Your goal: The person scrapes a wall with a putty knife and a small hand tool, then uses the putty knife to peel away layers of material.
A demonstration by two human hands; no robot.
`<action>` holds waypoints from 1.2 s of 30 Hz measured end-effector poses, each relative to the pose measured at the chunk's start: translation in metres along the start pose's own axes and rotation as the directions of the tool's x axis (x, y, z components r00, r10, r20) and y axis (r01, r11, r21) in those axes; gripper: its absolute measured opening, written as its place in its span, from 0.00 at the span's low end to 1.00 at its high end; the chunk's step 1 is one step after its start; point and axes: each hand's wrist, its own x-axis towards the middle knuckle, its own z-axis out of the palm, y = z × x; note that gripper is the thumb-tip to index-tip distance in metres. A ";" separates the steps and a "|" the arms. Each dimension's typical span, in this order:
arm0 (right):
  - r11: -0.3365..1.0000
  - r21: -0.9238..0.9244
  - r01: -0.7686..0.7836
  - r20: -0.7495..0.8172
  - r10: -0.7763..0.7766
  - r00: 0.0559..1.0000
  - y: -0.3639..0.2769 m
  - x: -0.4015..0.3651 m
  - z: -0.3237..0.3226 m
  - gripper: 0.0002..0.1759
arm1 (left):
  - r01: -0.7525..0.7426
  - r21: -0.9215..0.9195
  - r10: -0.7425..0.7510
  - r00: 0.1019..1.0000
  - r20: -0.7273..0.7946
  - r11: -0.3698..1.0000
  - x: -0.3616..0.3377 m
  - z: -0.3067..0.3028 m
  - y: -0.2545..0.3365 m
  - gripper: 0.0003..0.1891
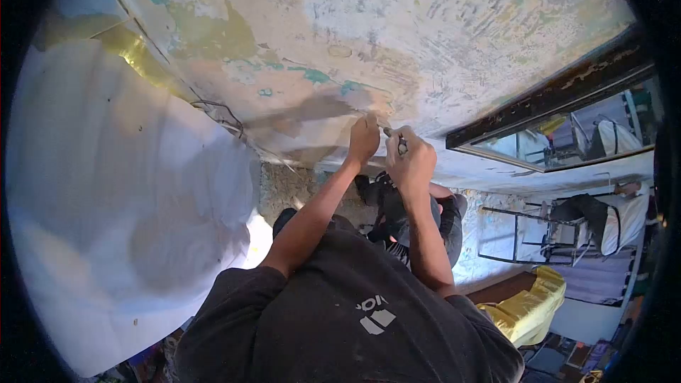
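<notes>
In front of me is a wall [298, 7] with worn, flaking paint in cream, olive and turquoise patches. My right hand [411, 162] is closed around a small tool [401, 145] with a dark handle, close to the wall; its kind is hard to make out. Just beside it, my left hand [364, 140] is up at the wall with its fingers bent together. Whatever those fingers hold, if anything, is hidden. A shadow falls on the wall to the left of my hands.
A large white sheet [128, 191] hangs on the left. Loose wires [223, 115] run along the wall. At right are a dark-framed mirror [560, 128], a metal rack [518, 234] and yellow cloth [528, 308]. Another person [397, 206] is below my arms.
</notes>
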 end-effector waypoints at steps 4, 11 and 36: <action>0.997 0.064 0.035 -0.011 -0.034 0.999 -0.014 0.001 -0.009 0.03 | -0.018 -0.088 0.028 0.994 0.109 0.996 0.001 -0.011 0.018 0.23; 0.999 -0.002 0.054 0.043 -0.054 0.998 0.000 0.002 -0.003 0.07 | 0.117 0.010 -0.118 0.987 0.113 0.993 -0.002 0.000 -0.005 0.20; 0.999 0.034 0.009 0.070 -0.012 0.997 0.009 0.014 0.006 0.08 | -0.125 0.243 0.117 0.992 0.049 0.962 0.003 0.006 -0.020 0.06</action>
